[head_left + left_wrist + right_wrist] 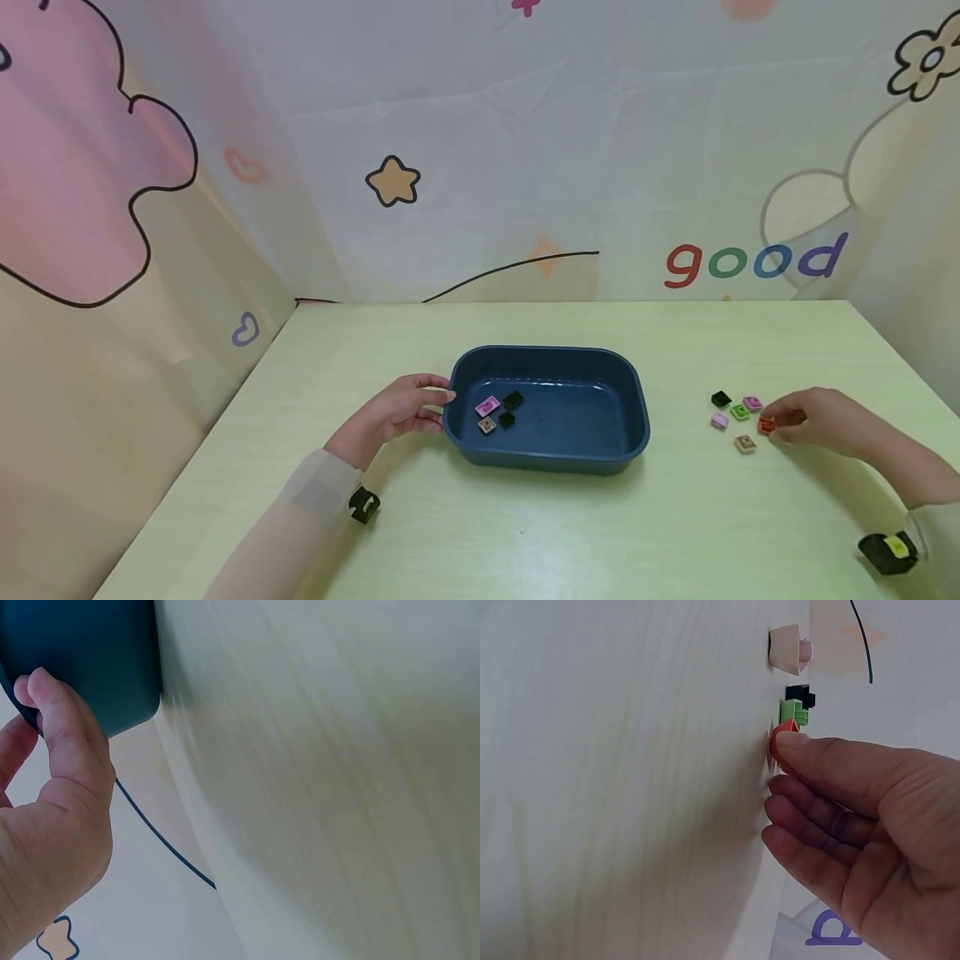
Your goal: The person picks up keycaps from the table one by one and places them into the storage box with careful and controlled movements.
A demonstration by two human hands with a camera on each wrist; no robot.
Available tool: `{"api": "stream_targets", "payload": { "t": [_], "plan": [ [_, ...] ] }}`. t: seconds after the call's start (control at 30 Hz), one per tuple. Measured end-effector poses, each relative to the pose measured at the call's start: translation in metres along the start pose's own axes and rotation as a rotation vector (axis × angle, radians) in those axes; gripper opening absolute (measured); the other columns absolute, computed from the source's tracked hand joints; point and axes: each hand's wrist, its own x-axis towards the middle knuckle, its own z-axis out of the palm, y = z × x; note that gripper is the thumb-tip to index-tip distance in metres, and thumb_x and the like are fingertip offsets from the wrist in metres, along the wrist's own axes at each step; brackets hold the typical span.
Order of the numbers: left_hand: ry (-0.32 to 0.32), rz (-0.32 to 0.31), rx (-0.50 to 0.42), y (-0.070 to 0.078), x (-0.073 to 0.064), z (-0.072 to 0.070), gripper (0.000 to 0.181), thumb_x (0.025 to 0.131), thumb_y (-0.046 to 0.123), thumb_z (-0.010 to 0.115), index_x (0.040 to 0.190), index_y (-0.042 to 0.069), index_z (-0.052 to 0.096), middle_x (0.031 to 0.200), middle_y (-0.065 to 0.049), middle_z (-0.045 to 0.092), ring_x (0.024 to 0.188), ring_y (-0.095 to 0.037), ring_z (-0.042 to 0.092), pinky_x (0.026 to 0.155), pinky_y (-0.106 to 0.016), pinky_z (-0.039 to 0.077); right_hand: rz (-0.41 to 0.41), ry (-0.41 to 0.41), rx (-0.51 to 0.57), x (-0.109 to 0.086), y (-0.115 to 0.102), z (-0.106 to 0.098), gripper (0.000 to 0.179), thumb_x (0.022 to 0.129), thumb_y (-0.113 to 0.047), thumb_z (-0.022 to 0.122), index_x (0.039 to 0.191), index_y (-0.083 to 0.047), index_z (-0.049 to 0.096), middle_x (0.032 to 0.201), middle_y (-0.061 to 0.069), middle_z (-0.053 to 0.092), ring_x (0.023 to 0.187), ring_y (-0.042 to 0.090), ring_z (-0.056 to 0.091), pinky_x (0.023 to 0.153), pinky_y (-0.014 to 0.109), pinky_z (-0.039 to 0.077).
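My left hand (408, 408) grips the left rim of a dark blue plastic basin (555, 450), thumb over the edge and fingers against the outer wall. In the left wrist view the fingers (64, 712) wrap the basin's corner. Inside the basin, toward its left side, lie a pink brick (487, 406), a beige brick (487, 425) and two black bricks. My right hand (825, 421) pinches a small red brick (766, 426) between thumb and fingertips, close over the table. In the right wrist view the thumb partly covers the red brick (786, 735).
Left of the right hand lie several loose bricks: black (721, 399), green (740, 412), pink (753, 403), lilac (719, 421) and beige (745, 443). The pale wooden table (480, 542) ends at a printed cloth backdrop (480, 167); cloth also hangs at both sides.
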Motion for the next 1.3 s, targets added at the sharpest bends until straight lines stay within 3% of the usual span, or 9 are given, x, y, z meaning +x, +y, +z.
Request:
{"api": "stream_targets", "payload": {
  "t": [0.2, 0.47, 0.73, 1.03, 1.3],
  "plan": [
    [-0.010, -0.003, -0.004, 0.001, -0.002, 0.000, 0.033, 0.103, 0.013, 0.060, 0.132, 0.000, 0.052, 0.085, -0.002, 0.067, 0.061, -0.010, 0.066, 0.061, -0.019, 0.059, -0.018, 0.009, -0.015, 0.000, 0.000, 0.001, 0.030, 0.087, -0.006, 0.076, 0.111, 0.011, 0.070, 0.102, 0.023, 0.073, 0.087, 0.025, 0.062, 0.077, 0.036, 0.055],
    [-0.002, -0.003, 0.000, 0.001, -0.001, 0.000, 0.033, 0.103, 0.013, 0.060, 0.132, 0.000, 0.052, 0.085, -0.002, 0.067, 0.061, -0.010, 0.066, 0.060, -0.019, 0.059, -0.021, -0.002, -0.009, 0.001, 0.000, 0.000, 0.028, 0.088, -0.005, 0.074, 0.111, 0.010, 0.071, 0.103, 0.021, 0.074, 0.088, 0.024, 0.062, 0.074, 0.025, 0.052],
    [0.005, -0.008, 0.005, 0.002, -0.002, 0.001, 0.034, 0.103, 0.013, 0.060, 0.133, 0.000, 0.052, 0.085, -0.003, 0.067, 0.062, -0.010, 0.066, 0.061, -0.019, 0.059, -0.019, -0.006, -0.003, 0.002, 0.001, 0.000, 0.028, 0.088, -0.006, 0.074, 0.111, 0.010, 0.071, 0.103, 0.023, 0.074, 0.089, 0.027, 0.064, 0.079, 0.037, 0.057],
    [-0.008, -0.006, -0.007, 0.002, -0.003, 0.001, 0.033, 0.103, 0.013, 0.060, 0.132, 0.000, 0.053, 0.082, -0.002, 0.068, 0.061, -0.010, 0.067, 0.061, -0.020, 0.059, -0.036, 0.006, -0.032, -0.002, -0.005, -0.008, 0.025, 0.088, -0.005, 0.074, 0.109, 0.008, 0.073, 0.102, 0.019, 0.075, 0.088, 0.023, 0.064, 0.069, 0.018, 0.050],
    [-0.007, 0.000, 0.001, 0.002, -0.004, 0.000, 0.033, 0.103, 0.013, 0.060, 0.132, 0.000, 0.053, 0.085, -0.002, 0.068, 0.062, -0.010, 0.067, 0.061, -0.020, 0.060, -0.037, -0.003, -0.020, -0.002, -0.013, -0.022, 0.026, 0.089, -0.003, 0.072, 0.112, 0.009, 0.071, 0.103, 0.021, 0.075, 0.090, 0.025, 0.066, 0.068, 0.017, 0.050]
  ]
}}
